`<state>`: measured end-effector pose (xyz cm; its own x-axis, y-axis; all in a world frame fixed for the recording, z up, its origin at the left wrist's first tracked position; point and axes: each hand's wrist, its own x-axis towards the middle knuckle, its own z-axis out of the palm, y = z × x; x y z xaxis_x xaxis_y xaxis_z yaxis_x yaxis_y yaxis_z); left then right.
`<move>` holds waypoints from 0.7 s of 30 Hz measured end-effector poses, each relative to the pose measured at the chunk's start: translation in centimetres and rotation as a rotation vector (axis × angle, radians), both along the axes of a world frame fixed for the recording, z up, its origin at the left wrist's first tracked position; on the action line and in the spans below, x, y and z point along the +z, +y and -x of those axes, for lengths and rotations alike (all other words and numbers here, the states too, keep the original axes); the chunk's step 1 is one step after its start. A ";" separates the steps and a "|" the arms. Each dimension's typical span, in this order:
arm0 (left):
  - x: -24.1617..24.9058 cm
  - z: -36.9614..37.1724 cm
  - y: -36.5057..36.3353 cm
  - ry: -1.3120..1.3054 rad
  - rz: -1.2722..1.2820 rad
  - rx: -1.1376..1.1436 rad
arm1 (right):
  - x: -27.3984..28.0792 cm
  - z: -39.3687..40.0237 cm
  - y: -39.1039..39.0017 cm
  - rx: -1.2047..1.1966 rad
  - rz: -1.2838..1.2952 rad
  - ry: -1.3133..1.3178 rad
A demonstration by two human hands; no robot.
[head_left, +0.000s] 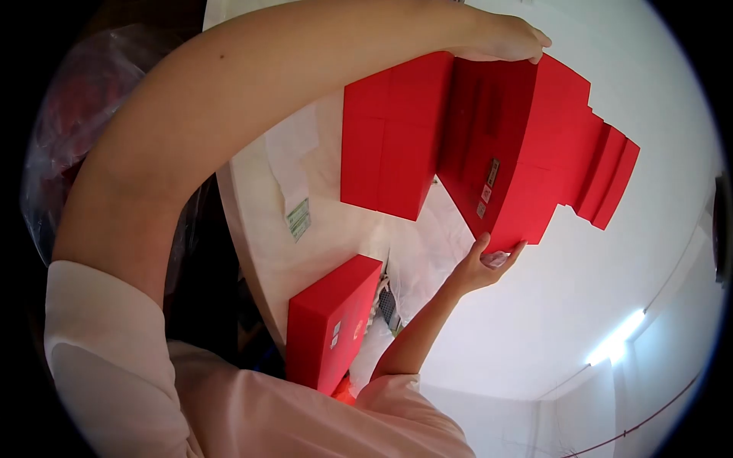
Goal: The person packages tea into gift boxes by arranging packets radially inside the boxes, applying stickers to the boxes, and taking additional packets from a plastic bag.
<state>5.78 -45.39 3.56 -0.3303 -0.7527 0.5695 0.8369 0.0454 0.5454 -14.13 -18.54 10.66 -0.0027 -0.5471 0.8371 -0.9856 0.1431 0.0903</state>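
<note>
My left hand (511, 38), its arm curving across the top of the view, grips the upper edge of a red box (527, 153). The fingers bend over that edge and are partly hidden. At the box's lower corner, my right hand (481, 267) holds it with the thumb on one side and fingers on the other. Something small, pale and shiny shows at my right palm; I cannot make out what. Small labels with dark print sit on the box's side. Alongside the held box stand more red boxes (393, 141), close to it or touching; stepped red boxes (607, 179) show beyond it.
Another red box (328, 328) with white labels stands near my body at the pale table's (256, 206) edge. A paper strip (286, 172) and clear plastic (427, 244) lie on the table. A plastic bag (69, 122) hangs at far left. A lamp (618, 340) glows at right.
</note>
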 end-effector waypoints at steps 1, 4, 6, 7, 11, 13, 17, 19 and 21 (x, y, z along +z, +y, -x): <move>-0.4 -0.6 0.2 -0.007 -0.001 -0.001 | -0.2 0.1 0.0 0.004 -0.014 -0.012; -1.4 -2.1 1.5 0.135 0.118 -0.071 | -0.4 0.1 0.1 -0.003 -0.018 -0.010; -0.6 0.1 -0.1 0.096 0.065 -0.044 | -0.5 -0.1 0.1 0.017 -0.021 -0.060; -0.6 0.3 0.1 0.082 0.077 0.012 | -0.4 -0.6 0.0 0.006 -0.021 -0.096; -0.4 0.0 0.7 0.035 0.078 -0.004 | -0.9 0.0 0.0 0.080 0.002 -0.120; -0.5 0.5 1.1 -0.135 0.067 0.213 | -1.8 -0.3 0.6 0.011 -0.028 -0.132; -0.9 0.3 1.5 -0.433 0.211 0.462 | -6.6 1.5 2.4 -0.164 -0.222 0.074; -1.7 3.4 0.8 -0.585 0.220 0.767 | -8.1 2.0 2.3 -0.041 -0.068 0.198; -1.6 4.6 0.4 -0.538 0.136 0.852 | -7.4 2.4 3.5 0.004 0.046 -0.216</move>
